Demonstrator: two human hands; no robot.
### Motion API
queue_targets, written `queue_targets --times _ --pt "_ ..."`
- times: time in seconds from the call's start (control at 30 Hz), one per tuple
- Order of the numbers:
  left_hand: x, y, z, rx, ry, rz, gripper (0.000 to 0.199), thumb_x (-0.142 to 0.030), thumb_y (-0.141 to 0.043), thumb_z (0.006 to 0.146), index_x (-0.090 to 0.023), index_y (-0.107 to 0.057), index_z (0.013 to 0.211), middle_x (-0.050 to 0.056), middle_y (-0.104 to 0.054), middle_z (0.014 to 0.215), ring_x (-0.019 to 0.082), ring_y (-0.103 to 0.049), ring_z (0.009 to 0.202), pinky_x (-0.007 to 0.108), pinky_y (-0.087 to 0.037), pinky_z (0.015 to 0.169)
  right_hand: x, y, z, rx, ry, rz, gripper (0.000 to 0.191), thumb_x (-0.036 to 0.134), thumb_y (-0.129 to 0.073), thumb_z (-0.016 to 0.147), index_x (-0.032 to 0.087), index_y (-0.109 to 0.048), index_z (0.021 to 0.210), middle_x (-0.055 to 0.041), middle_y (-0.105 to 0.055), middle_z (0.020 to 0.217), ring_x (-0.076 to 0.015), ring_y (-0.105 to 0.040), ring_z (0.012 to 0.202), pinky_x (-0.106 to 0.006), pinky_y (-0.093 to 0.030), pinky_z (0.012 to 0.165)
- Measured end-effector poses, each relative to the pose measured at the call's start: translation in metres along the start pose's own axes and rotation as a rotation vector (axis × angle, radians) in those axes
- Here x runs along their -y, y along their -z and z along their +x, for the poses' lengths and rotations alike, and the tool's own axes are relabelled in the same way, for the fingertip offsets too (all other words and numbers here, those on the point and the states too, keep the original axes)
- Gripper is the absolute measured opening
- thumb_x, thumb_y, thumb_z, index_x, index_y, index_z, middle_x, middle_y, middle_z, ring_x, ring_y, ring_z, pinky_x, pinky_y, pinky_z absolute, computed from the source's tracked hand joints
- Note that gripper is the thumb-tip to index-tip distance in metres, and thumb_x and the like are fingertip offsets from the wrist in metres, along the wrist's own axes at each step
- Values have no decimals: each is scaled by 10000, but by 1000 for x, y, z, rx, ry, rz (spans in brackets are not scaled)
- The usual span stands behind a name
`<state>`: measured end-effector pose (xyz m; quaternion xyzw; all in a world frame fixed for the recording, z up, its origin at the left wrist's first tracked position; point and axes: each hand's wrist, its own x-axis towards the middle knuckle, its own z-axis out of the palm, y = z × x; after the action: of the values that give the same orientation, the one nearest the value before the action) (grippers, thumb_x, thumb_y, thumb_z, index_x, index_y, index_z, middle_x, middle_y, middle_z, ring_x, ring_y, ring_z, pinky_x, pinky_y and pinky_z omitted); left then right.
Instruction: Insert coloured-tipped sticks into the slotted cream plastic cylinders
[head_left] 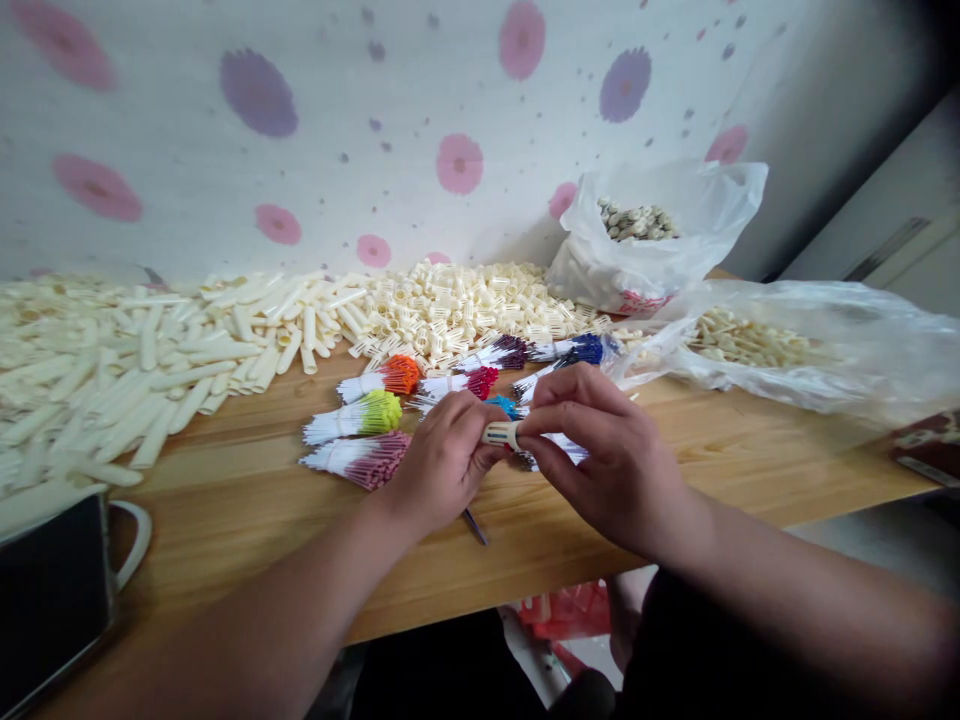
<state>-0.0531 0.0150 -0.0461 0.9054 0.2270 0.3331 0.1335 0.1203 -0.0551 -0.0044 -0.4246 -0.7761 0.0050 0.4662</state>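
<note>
Pinching one tube (498, 434), left hand (448, 448) faces right hand (611, 455).

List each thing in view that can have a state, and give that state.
Small cream piece: held between both hands.
Left hand: closed on it.
Right hand: pinching its end.
Yellow-tipped bundle: gathered, lying down.
Orange-tipped bundle: gathered, lying down.
Long tubes: loose, heaped.
Upright bag: open on top, holding pieces.
Low bag: slumped.
Flat device: screen dark.
</note>
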Motion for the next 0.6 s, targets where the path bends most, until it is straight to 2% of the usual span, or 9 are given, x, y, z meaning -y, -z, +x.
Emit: queue_targets --times 0.23,0.33,0.4,0.47,0.53,0.6 --pt "-2 0 1 -8 36 110 393 -463 -302 925 -145 -530 884 88 -514 833 228 -499 800 344 -414 694 1 -5 -2 -2 -76 117 96 67 -566 808 145 -618 788 -49 -533 853 -131 -527 823 -267 -456 730" --pt "-1 -1 2 -11 55 105 366 -450 -321 924 -150 -517 852 84 -515 822 222 -497 790 335 -408 685 -1 -1 2 72 -127 223 115 88 -550 830 157 -640 818 -50 -546 862 -137 -537 835 -275 -458 741" --pt "1 -2 2 -18 66 67 322 -431 -358 921 -158 -504 832 71 -520 813 207 -497 782 315 -401 674 -9 10 5 149 -142 308 139 115 -530 854 171 -656 859 -59 -567 907 -145 -551 877 -282 -463 761" --pt "3 -4 1 -31 90 5 267 -398 -402 915 -165 -496 828 48 -525 794 182 -498 756 286 -393 655 -24 27 6 168 -157 319 139 148 -528 866 180 -661 892 -66 -592 944 -156 -564 912 -292 -463 778" --pt "6 -5 0 -38 134 -72 208 -361 -458 899 -169 -497 829 13 -523 748 149 -495 698 255 -385 625 -43 45 1 158 -193 233 103 188 -560 856 177 -657 890 -61 -615 909 -160 -578 880 -289 -462 754" --pt "7 -7 -1 -21 190 -140 148 -307 -509 877 -172 -511 816 -15 -522 700 120 -488 641 229 -379 593 -61 60 -11 251 -246 99 70 209 -589 836 172 -648 840 -42 -620 826 -144 -580 773 -264 -454 675"
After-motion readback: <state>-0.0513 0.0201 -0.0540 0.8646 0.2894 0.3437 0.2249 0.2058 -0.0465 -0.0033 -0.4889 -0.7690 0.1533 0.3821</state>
